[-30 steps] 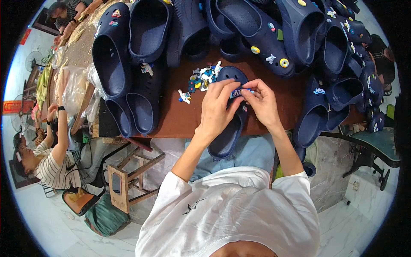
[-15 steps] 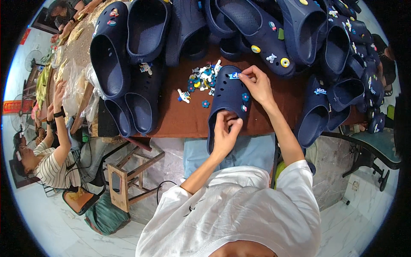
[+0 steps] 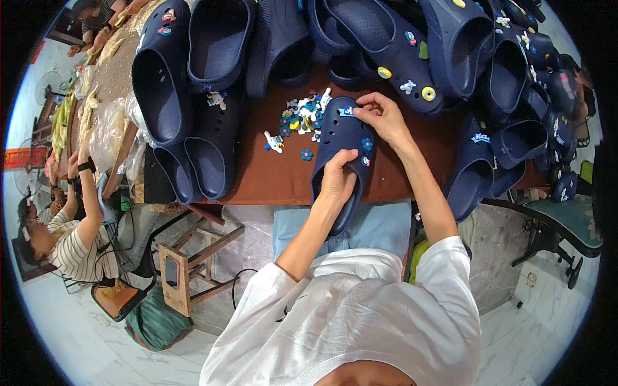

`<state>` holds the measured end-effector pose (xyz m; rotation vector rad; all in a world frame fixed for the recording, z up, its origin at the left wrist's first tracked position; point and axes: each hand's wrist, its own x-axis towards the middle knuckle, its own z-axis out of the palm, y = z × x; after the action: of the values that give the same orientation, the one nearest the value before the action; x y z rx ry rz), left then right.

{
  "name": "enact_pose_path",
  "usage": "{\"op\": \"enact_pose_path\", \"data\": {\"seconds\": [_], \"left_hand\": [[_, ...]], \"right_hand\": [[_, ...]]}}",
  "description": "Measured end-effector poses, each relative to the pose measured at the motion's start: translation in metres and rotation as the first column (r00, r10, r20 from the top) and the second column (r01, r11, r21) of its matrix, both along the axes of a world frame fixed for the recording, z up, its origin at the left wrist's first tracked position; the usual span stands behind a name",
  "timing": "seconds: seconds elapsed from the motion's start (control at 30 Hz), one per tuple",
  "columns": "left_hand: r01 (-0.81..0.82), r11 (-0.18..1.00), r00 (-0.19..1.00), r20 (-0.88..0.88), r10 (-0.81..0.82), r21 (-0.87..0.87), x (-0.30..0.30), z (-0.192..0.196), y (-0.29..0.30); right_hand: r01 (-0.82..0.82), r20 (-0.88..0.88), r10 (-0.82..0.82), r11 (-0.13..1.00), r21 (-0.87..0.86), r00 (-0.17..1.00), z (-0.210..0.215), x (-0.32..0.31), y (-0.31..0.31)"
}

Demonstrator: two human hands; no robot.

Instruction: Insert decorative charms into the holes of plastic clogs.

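A navy clog (image 3: pixel 342 138) with holes lies at the table's near edge, its toe pointing away from me. My left hand (image 3: pixel 337 180) grips it at the opening, thumb on top and fingers inside. At the toe, my right hand (image 3: pixel 381 118) pinches the end of a small blue and white shoe charm (image 3: pixel 347 111) lying against the clog's upper. Two more charms, a blue flower (image 3: pixel 367 144) and a small round one (image 3: pixel 365 161), sit on the clog's right side. Left of the clog lies a pile of loose charms (image 3: pixel 308 116), with a white figure charm (image 3: pixel 273 142) and a flower charm (image 3: pixel 307 154) apart from it.
Many navy clogs (image 3: pixel 370 32) crowd the far side of the brown table (image 3: pixel 257 183), some with charms. More clogs (image 3: pixel 473 174) stand at right. A wooden stool (image 3: pixel 183 276) is below left. A person in a striped shirt (image 3: pixel 84 248) works at the left.
My left thumb has moved from inside the clog's opening onto its upper edge. My right hand stays at the charm, its fingers shifted slightly left.
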<state>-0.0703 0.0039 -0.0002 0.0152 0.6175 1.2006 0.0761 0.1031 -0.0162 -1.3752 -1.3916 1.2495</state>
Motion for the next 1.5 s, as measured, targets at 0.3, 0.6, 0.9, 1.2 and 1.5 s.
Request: {"op": "enact_pose_path", "data": {"seconds": [0.3, 0.6, 0.9, 1.2, 1.5], "left_hand": [[0.031, 0.997, 0.999, 0.029, -0.033, 0.072, -0.005, -0.009, -0.005], [0.060, 0.992, 0.998, 0.026, -0.063, 0.112, -0.005, -0.020, -0.010], [0.056, 0.987, 0.997, 0.038, -0.062, 0.154, -0.005, -0.025, -0.006], [0.066, 0.985, 0.991, -0.130, -0.045, 0.162, -0.010, 0.018, -0.026], [0.430, 0.840, 0.580, -0.814, 0.025, 0.332, -0.059, 0.035, -0.077]], "right_hand": [[-0.176, -0.092, 0.159, 0.960, -0.219, 0.983, 0.012, 0.008, 0.008], [-0.254, -0.129, 0.231, 0.945, -0.206, 0.964, 0.018, 0.006, 0.007], [-0.081, -0.042, 0.083, 0.996, 0.047, 0.996, -0.001, -0.011, -0.010], [0.031, 0.145, -0.084, 0.940, 0.339, 0.986, 0.005, -0.020, -0.024], [0.123, 0.193, -0.201, 0.927, 0.354, 0.960, 0.001, -0.027, -0.023]]}}
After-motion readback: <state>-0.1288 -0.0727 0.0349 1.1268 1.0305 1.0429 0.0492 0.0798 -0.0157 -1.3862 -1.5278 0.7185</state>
